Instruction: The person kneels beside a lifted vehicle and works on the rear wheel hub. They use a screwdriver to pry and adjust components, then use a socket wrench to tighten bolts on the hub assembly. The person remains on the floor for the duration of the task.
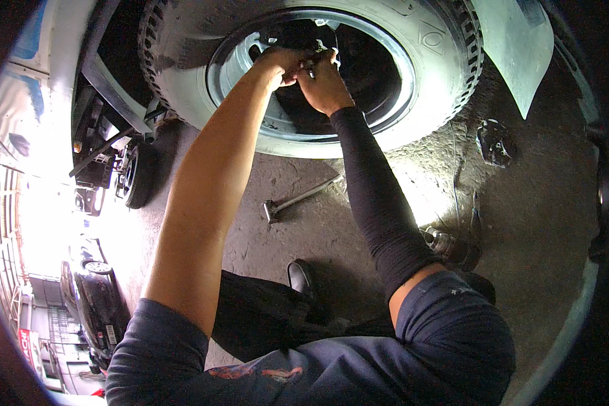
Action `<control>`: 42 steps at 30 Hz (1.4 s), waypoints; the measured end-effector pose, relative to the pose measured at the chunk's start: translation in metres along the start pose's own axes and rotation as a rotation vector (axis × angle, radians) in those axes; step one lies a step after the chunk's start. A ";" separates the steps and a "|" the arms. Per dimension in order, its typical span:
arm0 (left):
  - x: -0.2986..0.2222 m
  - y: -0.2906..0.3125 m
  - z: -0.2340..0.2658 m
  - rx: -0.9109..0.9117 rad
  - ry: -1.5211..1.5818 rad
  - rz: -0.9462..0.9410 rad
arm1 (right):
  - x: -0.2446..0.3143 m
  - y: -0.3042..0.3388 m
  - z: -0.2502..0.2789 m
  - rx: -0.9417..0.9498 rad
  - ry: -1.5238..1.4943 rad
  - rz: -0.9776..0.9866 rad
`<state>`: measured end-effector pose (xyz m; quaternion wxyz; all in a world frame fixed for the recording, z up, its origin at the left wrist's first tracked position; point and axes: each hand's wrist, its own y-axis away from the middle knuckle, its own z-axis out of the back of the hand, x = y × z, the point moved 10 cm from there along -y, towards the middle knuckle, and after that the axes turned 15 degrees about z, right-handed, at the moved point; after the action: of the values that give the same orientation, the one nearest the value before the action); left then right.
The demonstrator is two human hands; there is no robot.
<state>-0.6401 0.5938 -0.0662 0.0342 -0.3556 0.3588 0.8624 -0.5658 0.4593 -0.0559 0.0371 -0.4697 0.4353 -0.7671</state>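
Observation:
In front of me stands a large tyre on a pale steel wheel rim. Both arms reach into the rim's hollow, up to the dark hub at its centre. My left hand is curled close against the hub, its fingers bent inward. Beside it, my right hand is closed at the hub's right side, thumb and fingers drawn together. A small shiny piece shows by the fingertips, but I cannot make out what either hand grips. A black sleeve covers my right forearm.
A metal bar with a crosswise head lies on the floor below the tyre. A crumpled black object is at the right, under a pale body panel. My shoe is below. A dark car stands far left.

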 end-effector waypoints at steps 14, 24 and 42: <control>-0.006 0.049 -0.005 -0.159 -0.066 0.035 | -0.022 0.014 0.009 -0.189 -0.389 0.066; -0.008 0.031 -0.015 -0.084 0.005 -0.011 | -0.032 0.016 0.007 -0.075 -0.543 -0.011; 0.015 0.032 0.002 -0.193 0.289 -0.083 | -0.043 0.034 -0.009 -0.025 -0.570 -0.240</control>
<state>-0.6627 0.5687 -0.0560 -0.0161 -0.4919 0.2606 0.8306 -0.5602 0.4643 -0.1112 0.0613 -0.7145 0.3581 -0.5979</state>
